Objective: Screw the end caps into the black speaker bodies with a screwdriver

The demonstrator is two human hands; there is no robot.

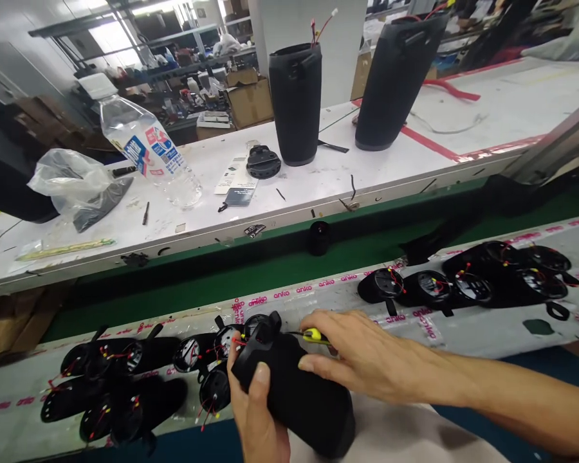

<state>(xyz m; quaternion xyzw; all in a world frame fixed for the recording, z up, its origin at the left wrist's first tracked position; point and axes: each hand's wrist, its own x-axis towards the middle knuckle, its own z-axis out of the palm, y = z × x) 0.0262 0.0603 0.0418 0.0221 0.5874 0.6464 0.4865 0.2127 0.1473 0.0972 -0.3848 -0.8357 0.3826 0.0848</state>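
Observation:
My left hand (257,411) is closed around a black cylindrical speaker body (309,399), tilted with its top end toward the upper left. A red wire shows by my fingers at that end. My right hand (347,354) grips a screwdriver (314,334) with a yellow and black handle. Its thin dark shaft points left, toward the speaker's strap loop; whether the tip touches anything is hidden. Behind my hands, several open-ended black speaker bodies (215,388) lie on the lower surface, with red wires coming out of their ends.
More black speaker bodies (427,287) lie to the right on the taped grey surface (318,308). On the white bench (197,218) stand two upright speakers (296,109), a tilted water bottle (145,145), a plastic bag (80,183) and a round black cap (263,162).

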